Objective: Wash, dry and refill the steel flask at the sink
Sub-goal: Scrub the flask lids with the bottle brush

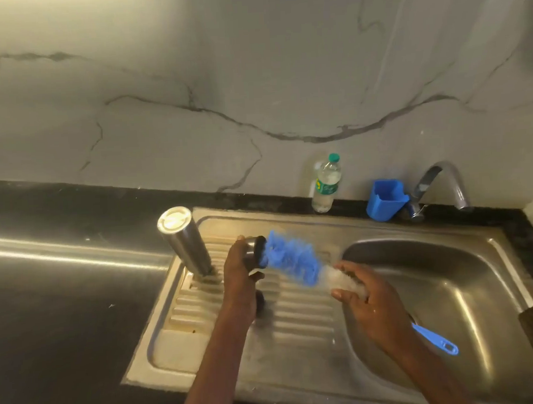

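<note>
The steel flask [185, 241] stands upside down on the sink's ribbed drainboard [299, 320], apart from both hands. My left hand [240, 275] grips the flask's cap [259, 250], a steel and black piece, above the drainboard. My right hand [374, 302] holds a bottle brush [293, 259] by its stem. The brush's blue and white bristles are blurred and press against the cap. Its blue handle end [436, 339] sticks out behind my right wrist, over the basin.
The sink basin [455, 287] lies to the right, with the tap [443, 181] at its back. A blue plastic holder [385, 200] and a plastic water bottle [326, 183] stand along the back edge. Black counter [63, 289] stretches to the left.
</note>
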`<state>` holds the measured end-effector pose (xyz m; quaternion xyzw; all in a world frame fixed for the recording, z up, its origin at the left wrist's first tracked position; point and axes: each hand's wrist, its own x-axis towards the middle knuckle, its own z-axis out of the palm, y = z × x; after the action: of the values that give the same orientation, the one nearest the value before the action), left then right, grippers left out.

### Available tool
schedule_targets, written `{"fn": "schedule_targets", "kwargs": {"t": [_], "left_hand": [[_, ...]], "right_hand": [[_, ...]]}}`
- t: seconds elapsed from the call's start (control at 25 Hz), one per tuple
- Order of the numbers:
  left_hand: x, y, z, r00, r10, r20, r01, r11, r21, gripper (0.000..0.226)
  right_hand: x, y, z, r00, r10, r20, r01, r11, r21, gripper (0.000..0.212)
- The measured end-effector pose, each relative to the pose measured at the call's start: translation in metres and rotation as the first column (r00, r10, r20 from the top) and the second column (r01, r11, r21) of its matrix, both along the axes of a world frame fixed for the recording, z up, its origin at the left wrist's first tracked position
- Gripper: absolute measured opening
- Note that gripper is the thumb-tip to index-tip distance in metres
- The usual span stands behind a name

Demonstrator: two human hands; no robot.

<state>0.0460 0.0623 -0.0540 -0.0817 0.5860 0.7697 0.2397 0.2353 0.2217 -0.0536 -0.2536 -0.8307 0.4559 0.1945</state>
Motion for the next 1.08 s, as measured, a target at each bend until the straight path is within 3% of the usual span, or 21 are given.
{"fn": "schedule_targets", "kwargs": {"t": [0.08,0.2,0.36,0.44,0.48,0.56,0.6,0.68,0.76,0.88,1.0,1.08], "left_hand": [[0.003,0.032,0.013,0.994,-0.095,-0.045,0.097,0.995,0.039,0.031],[0.018,0.078,0.039,0.949,-0.216,-0.230,0.226,0.974,0.018,0.038],[0.045,0.124,0.063,0.865,-0.299,-0.404,0.338,0.941,0.028,0.022],[0.059,0.143,0.076,0.814,-0.341,-0.469,0.399,0.917,0.026,0.022],[0.065,0.152,0.083,0.795,-0.360,-0.488,0.430,0.902,0.035,0.026],[0.074,0.166,0.095,0.776,-0.390,-0.495,0.487,0.870,0.077,0.034],[0.076,0.172,0.100,0.771,-0.398,-0.496,0.502,0.860,0.091,0.036],[0.079,0.183,0.107,0.784,-0.400,-0.475,0.482,0.874,0.060,0.040],[0.085,0.196,0.116,0.839,-0.394,-0.375,0.416,0.909,-0.024,0.052],[0.097,0.210,0.128,0.907,-0.354,-0.226,0.314,0.929,-0.197,0.072],[0.108,0.217,0.131,0.925,-0.310,-0.217,0.272,0.943,-0.190,0.049],[0.118,0.218,0.131,0.933,-0.288,-0.216,0.287,0.957,-0.038,0.028]], "right_hand": [[0.014,0.023,0.012,1.000,0.012,0.001,-0.012,0.988,0.154,0.041],[0.031,0.056,0.034,0.999,-0.030,-0.034,0.038,0.966,0.254,0.042],[0.044,0.083,0.046,0.994,-0.103,-0.047,0.113,0.929,0.353,0.037],[0.049,0.093,0.052,0.979,-0.198,-0.038,0.202,0.965,0.166,0.025],[0.052,0.099,0.056,0.973,-0.229,-0.030,0.228,0.972,-0.050,0.016],[0.058,0.113,0.062,0.977,-0.213,-0.020,0.180,0.870,-0.460,0.016],[0.061,0.118,0.062,0.976,-0.211,-0.054,0.152,0.838,-0.524,0.019],[0.068,0.128,0.058,0.962,-0.246,-0.122,0.176,0.893,-0.415,0.016],[0.078,0.135,0.054,0.956,-0.270,-0.117,0.251,0.956,-0.152,0.024],[0.090,0.135,0.058,0.933,-0.325,-0.153,0.343,0.933,0.110,0.031],[0.100,0.137,0.056,0.932,-0.282,-0.226,0.344,0.886,0.312,0.030],[0.105,0.141,0.054,0.924,-0.305,-0.231,0.354,0.910,0.214,0.025]]}}
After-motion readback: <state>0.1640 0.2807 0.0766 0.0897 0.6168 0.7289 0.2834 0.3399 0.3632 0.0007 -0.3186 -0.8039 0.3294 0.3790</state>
